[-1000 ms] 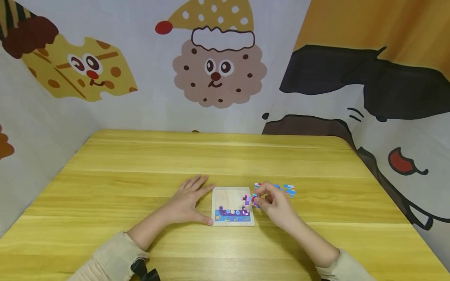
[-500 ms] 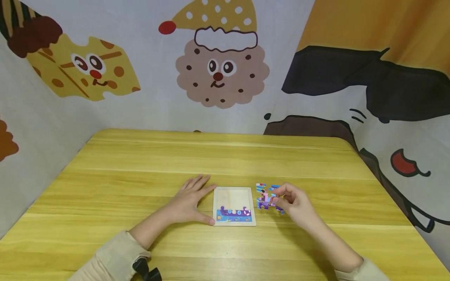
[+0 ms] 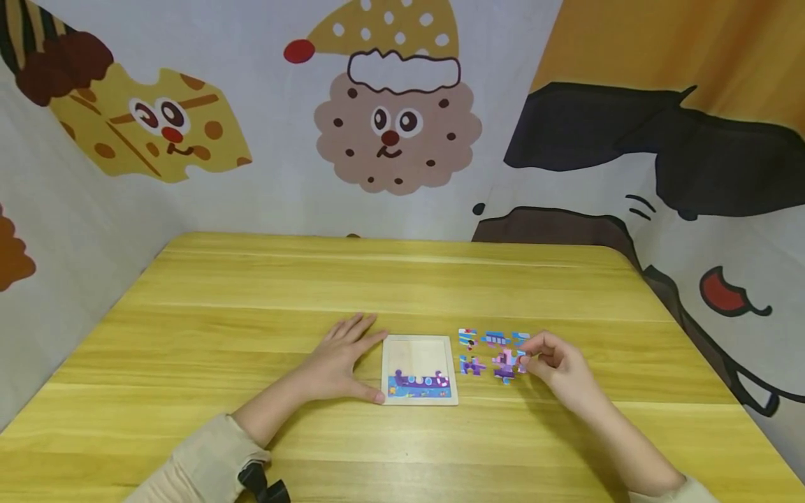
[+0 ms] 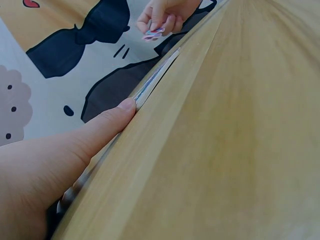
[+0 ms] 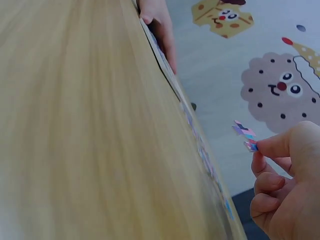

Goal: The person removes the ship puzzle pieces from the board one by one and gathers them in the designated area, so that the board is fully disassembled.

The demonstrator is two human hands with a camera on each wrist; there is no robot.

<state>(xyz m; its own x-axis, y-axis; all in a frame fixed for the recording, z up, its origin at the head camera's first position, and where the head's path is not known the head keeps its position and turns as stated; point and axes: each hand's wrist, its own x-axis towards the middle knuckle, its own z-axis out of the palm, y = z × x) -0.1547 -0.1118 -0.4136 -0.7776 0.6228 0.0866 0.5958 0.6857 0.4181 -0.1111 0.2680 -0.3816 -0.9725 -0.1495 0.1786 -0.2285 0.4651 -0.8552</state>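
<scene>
My left hand (image 3: 339, 358) rests at the left side of a square puzzle board (image 3: 418, 402). Its fingers are spread, with the thumb against the near left corner, as the left wrist view also shows. Purple and blue pieces (image 3: 418, 388) fill the bottom of the board's frame; bare wood shows above them. Between thumb and forefinger, my right hand (image 3: 560, 367) pinches a pink and purple jigsaw piece (image 5: 244, 131). That piece is held above the table, over the loose pieces to the right of the board, and hides some of them.
Several loose jigsaw pieces (image 3: 470, 365) lie on the wooden table (image 3: 283, 279) just right of the board. Behind the table hangs a cloth (image 3: 264, 202) printed with cartoon figures. A black strap (image 3: 263, 483) sits at the left sleeve.
My right hand has moved rightward with the pinched piece, from the board's right edge to over the loose pieces. The left hand stays at the board.
</scene>
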